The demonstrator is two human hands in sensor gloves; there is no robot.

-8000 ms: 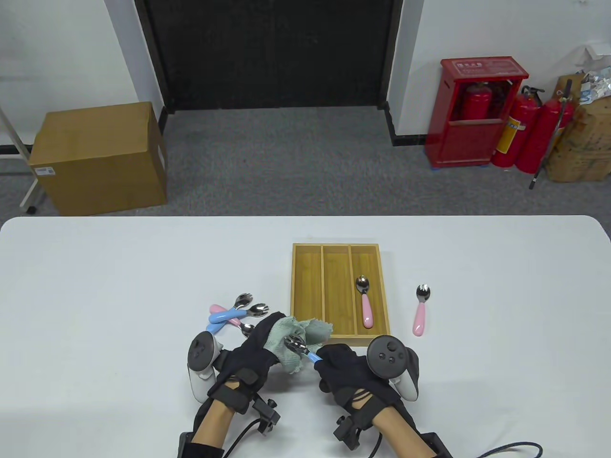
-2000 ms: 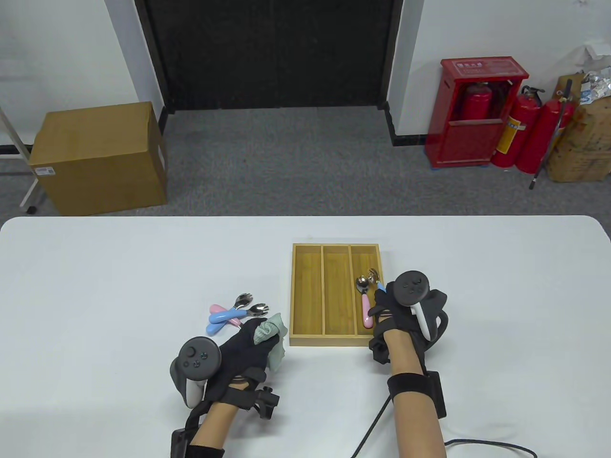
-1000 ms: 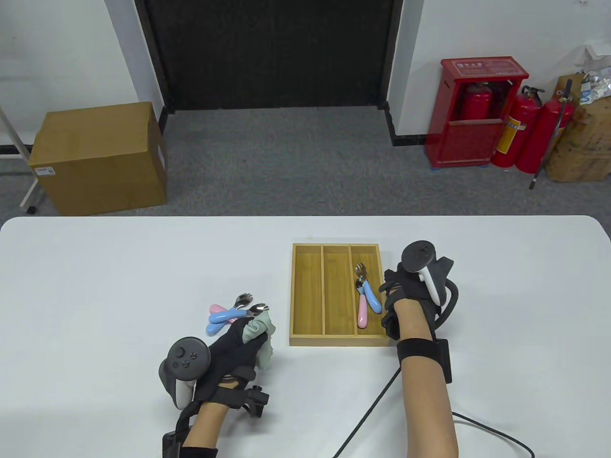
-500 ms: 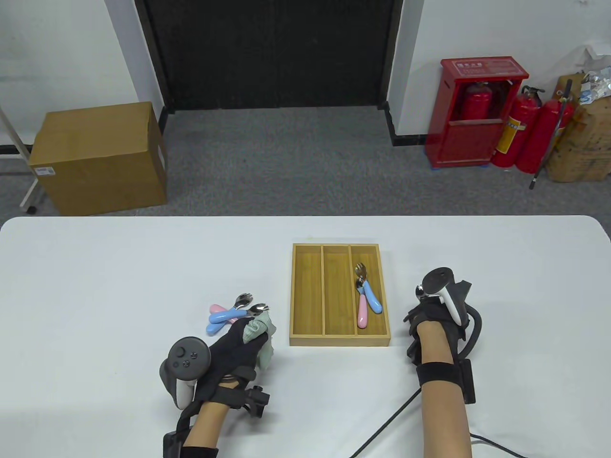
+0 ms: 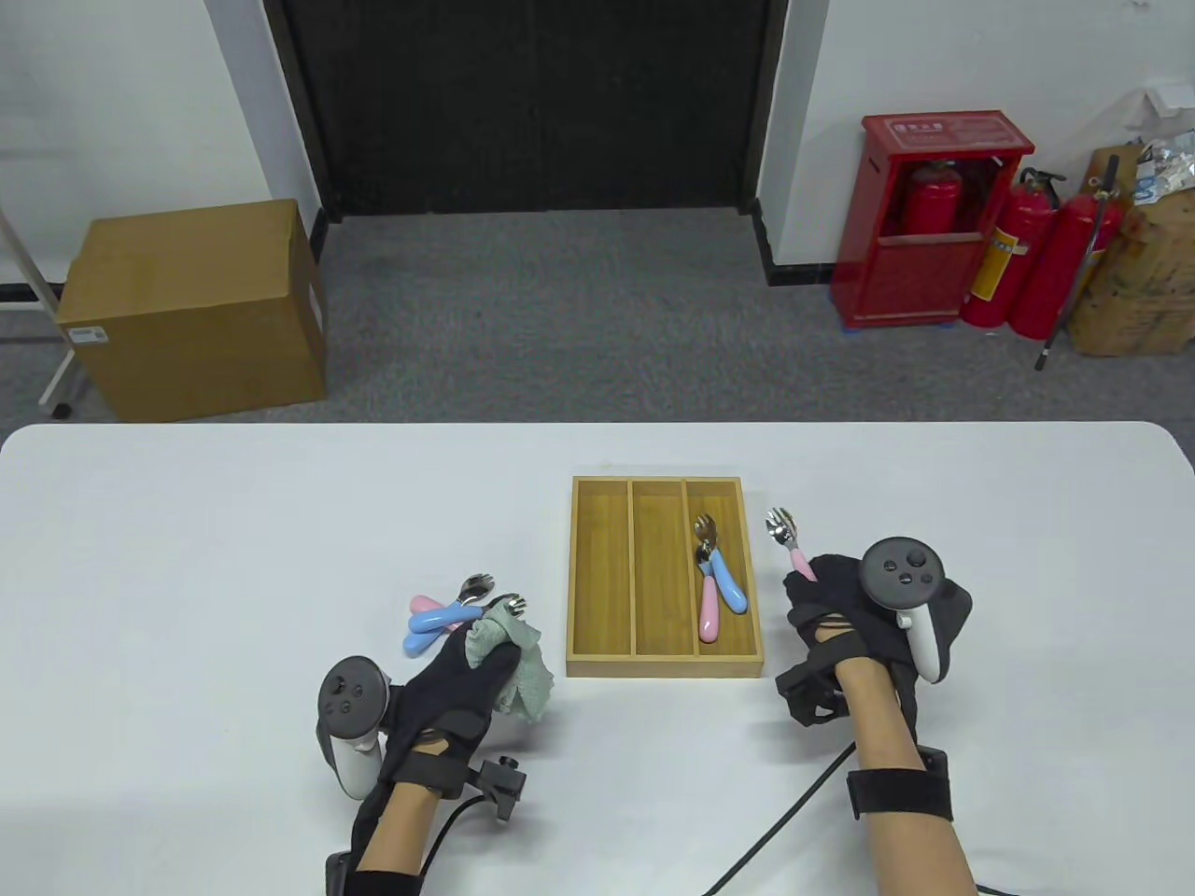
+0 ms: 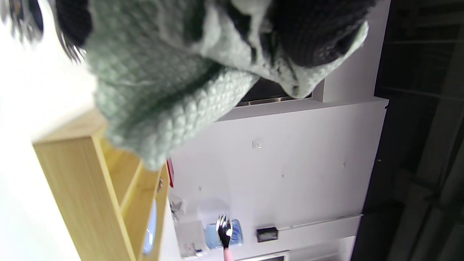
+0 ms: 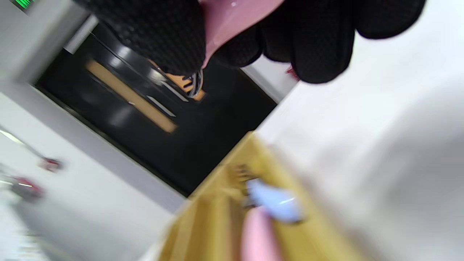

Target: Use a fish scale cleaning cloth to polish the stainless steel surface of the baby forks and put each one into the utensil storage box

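Gripping a pink-handled fork (image 5: 790, 543) by its handle, the right hand (image 5: 845, 607) is held just right of the utensil storage box (image 5: 602, 579), the fork's steel head raised toward the far side. A green cleaning cloth (image 5: 509, 658) is bunched in the curled fingers of the left hand (image 5: 448, 686), near the box's near-left corner. Two utensils, one blue-handled (image 5: 726, 583) and one pink-handled (image 5: 709, 611), lie crossed in the box's right compartment. A small pile of unpolished forks (image 5: 457, 611) is left on the white table (image 5: 187, 560) just beyond the left hand.
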